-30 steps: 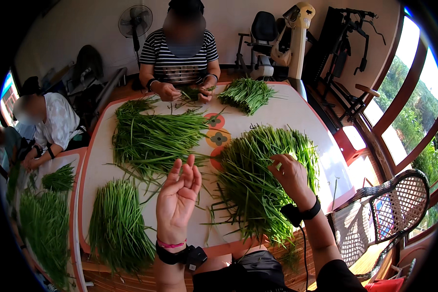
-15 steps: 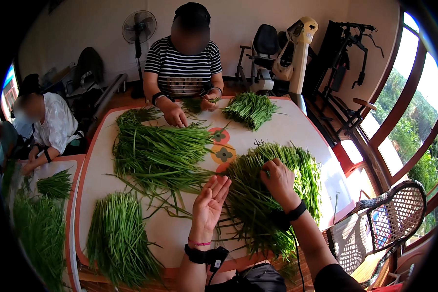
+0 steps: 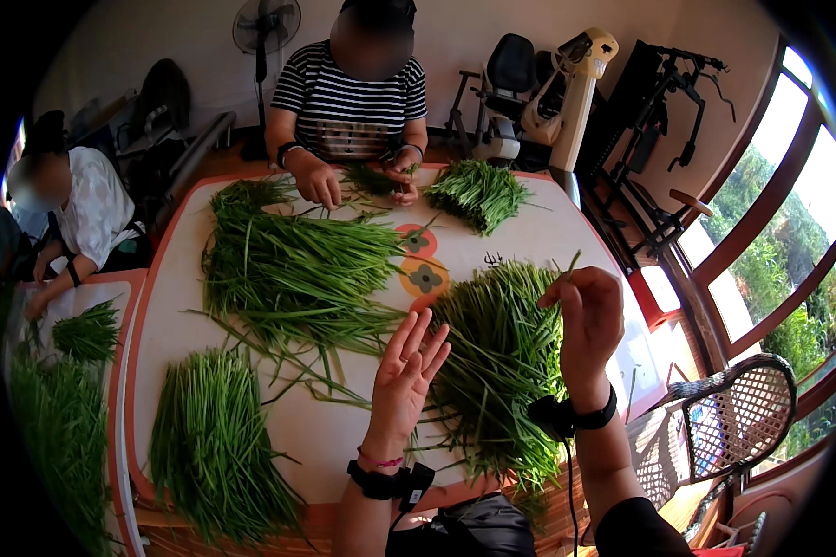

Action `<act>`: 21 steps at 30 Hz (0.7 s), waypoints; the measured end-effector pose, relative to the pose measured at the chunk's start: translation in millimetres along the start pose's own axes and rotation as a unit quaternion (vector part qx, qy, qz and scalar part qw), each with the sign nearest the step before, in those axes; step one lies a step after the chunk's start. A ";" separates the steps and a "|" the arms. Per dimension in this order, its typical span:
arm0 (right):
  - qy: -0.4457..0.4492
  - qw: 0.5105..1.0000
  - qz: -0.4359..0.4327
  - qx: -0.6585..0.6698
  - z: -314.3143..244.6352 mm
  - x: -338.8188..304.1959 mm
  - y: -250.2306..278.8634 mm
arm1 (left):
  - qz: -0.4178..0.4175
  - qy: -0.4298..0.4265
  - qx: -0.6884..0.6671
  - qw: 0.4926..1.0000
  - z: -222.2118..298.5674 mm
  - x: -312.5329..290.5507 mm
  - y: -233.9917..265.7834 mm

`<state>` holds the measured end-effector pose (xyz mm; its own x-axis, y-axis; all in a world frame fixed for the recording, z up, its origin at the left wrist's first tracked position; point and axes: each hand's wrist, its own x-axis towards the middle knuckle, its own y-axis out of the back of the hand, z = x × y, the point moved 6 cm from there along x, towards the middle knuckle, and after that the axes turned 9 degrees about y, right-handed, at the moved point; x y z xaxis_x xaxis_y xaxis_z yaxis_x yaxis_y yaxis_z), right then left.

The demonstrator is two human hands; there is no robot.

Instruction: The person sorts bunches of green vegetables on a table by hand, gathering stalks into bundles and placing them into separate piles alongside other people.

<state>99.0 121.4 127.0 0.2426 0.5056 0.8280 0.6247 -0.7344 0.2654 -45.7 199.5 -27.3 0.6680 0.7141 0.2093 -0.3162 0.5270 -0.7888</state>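
My left hand (image 3: pixel 407 381) is raised palm up, fingers spread, with nothing in it. It hovers over the table beside the left edge of a large pile of garlic chives (image 3: pixel 492 362). Above that pile's right side is my right hand (image 3: pixel 587 325), its thumb and fingers pinched on a thin green chive stalk (image 3: pixel 574 261) that shows above the fingertips. The rest of that stalk is hidden by the hand. A neat chive bundle (image 3: pixel 212 436) lies to the left of my left forearm, and a broader heap of chives (image 3: pixel 302 269) spreads beyond it.
Across the white table (image 3: pixel 330 455) a person in a striped shirt (image 3: pixel 348 107) sorts chives by hand, with another bundle (image 3: pixel 478 193) alongside. A second person (image 3: pixel 93 213) sits at a left table. A woven chair (image 3: pixel 734 418) stands at right; exercise machines (image 3: pixel 511 93) stand behind.
My right hand has lifted off the pile and moved right, bringing up a chive stalk. My left hand's fingers have spread wider. The view has shifted slightly.
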 end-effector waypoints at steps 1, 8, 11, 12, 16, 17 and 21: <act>-0.028 0.994 -0.088 -0.053 -8.8 -8.9 -9.7 | -0.022 -0.009 0.040 0.999 0.3 0.8 -8.4; -0.022 0.961 -0.264 -0.078 -3.7 -79.5 -70.8 | -0.025 0.027 0.007 0.999 -16.0 -2.3 6.0; -0.138 0.938 -0.314 -0.049 17.8 -85.6 -57.0 | 0.070 0.045 -0.142 0.986 -16.8 -4.4 34.0; -0.080 0.947 -0.285 -0.123 26.0 -80.6 -47.0 | 0.143 0.055 -0.189 0.970 -17.1 -5.6 42.2; -0.075 0.887 -0.233 -0.392 65.6 -66.0 -8.4 | 0.151 0.059 -0.268 0.950 -26.1 -0.6 58.7; -0.086 0.868 -0.242 -0.426 76.3 -69.0 -3.3 | 0.142 0.064 -0.265 0.952 -26.9 -0.2 57.4; -0.122 0.843 -0.252 -0.460 90.6 -78.6 -1.6 | 0.143 0.092 -0.237 0.956 -29.1 -0.6 50.5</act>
<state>146.1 123.8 16.7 0.3334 0.8539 0.3997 -0.1188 -0.3825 0.9163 -42.5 212.3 -84.0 0.7208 0.6817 -0.1254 -0.1916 0.0220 -0.9812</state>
